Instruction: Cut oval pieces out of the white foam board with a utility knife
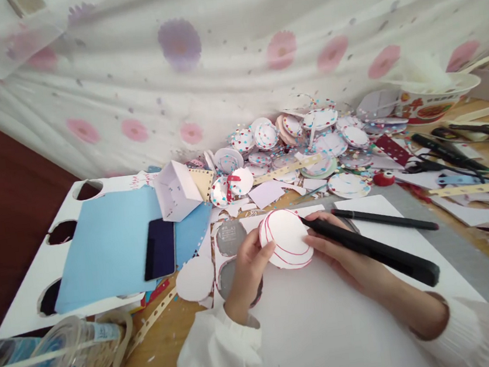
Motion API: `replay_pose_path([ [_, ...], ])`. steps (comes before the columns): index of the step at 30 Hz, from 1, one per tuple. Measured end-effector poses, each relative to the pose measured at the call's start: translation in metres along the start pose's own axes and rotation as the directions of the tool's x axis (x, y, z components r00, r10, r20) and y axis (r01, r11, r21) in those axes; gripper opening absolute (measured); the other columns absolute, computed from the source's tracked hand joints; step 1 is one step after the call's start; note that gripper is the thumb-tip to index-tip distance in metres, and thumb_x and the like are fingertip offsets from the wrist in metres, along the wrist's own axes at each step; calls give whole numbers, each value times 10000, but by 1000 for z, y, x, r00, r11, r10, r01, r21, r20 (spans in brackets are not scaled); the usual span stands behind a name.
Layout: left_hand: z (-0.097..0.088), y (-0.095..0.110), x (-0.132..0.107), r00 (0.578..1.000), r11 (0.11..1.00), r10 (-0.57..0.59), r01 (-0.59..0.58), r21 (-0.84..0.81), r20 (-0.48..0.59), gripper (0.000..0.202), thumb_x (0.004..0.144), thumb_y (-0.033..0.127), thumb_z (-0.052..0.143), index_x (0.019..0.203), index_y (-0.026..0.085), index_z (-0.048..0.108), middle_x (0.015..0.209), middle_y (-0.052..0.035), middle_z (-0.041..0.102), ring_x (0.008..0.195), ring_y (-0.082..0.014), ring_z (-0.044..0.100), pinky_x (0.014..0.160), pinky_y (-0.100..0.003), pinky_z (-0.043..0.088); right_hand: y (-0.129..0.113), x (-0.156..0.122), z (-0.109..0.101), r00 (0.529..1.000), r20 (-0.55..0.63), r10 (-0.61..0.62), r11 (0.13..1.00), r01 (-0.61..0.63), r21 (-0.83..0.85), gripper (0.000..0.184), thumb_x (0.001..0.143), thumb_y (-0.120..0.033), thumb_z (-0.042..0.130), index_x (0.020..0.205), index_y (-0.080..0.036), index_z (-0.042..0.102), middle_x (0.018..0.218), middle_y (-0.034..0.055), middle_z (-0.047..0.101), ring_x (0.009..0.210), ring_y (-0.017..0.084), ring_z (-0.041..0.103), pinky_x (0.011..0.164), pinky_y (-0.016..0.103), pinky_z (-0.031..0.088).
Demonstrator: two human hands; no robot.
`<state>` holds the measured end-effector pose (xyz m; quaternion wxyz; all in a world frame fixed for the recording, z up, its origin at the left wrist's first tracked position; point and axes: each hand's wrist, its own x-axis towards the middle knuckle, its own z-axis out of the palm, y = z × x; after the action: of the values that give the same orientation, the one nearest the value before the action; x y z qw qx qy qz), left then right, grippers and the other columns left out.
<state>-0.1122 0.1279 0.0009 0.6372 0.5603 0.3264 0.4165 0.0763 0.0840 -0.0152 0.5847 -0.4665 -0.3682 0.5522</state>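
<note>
My left hand (247, 265) pinches the left edge of a white paper disc (285, 239) marked with curved red lines and holds it just above a large white sheet (330, 315). Gripped in my right hand (345, 257) is a long black pen-like tool (370, 247); its tip touches the disc's right edge. A second black pen (383, 219) lies on the sheet just behind my right hand. Both my sleeves are white.
Several dotted paper discs (301, 141) are heaped at the back by a flowered cloth. A blue sheet (110, 246) with a dark phone (160, 249) and a small white box (177, 190) lies left. Tools and a ruler (478, 187) sit right; plastic cup (65, 357) near left.
</note>
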Motion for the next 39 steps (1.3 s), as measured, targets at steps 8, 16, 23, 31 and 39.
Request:
replay_pose_path([
  [8,10,7,-5,997,998,22,-17,54,-80,472,964,355,552,1421,258,486,1503,-26,425,1439,-216,295,1209,-329,208,0,-4,-1,953,106,-282,873,301,-383,280,852,-310,694,1091,-321,548,990,3,582,827,155,606,698,255,534],
  [16,17,7,-5,962,909,-240,176,-378,-131,513,840,414,719,1288,195,603,1262,-99,639,1253,-276,537,1075,-391,420,-1,-2,2,948,90,-306,899,318,-301,342,828,-225,716,1097,-350,547,961,-16,613,845,147,645,710,246,561],
  [23,11,10,-2,980,988,-157,155,-19,-120,439,786,520,737,1036,161,706,931,-63,704,925,-196,640,882,-298,500,-6,-4,0,997,-19,-69,998,69,-4,375,772,-332,781,1071,-337,555,897,-20,619,848,158,623,747,263,542],
  [31,3,-1,-2,980,977,-166,179,118,-111,445,813,558,675,711,128,618,578,-12,575,518,-106,501,499,-216,386,-15,-5,3,999,-38,-17,998,19,64,429,713,-381,819,1039,-303,551,854,-16,603,805,159,593,715,268,524],
  [39,10,1,-13,996,956,83,-76,284,-15,710,704,337,825,1331,224,511,1391,-116,508,1322,-330,440,1122,-475,351,-3,-10,5,997,65,-44,990,52,-132,360,843,-412,700,1116,-301,495,948,21,639,910,219,635,804,356,540],
])
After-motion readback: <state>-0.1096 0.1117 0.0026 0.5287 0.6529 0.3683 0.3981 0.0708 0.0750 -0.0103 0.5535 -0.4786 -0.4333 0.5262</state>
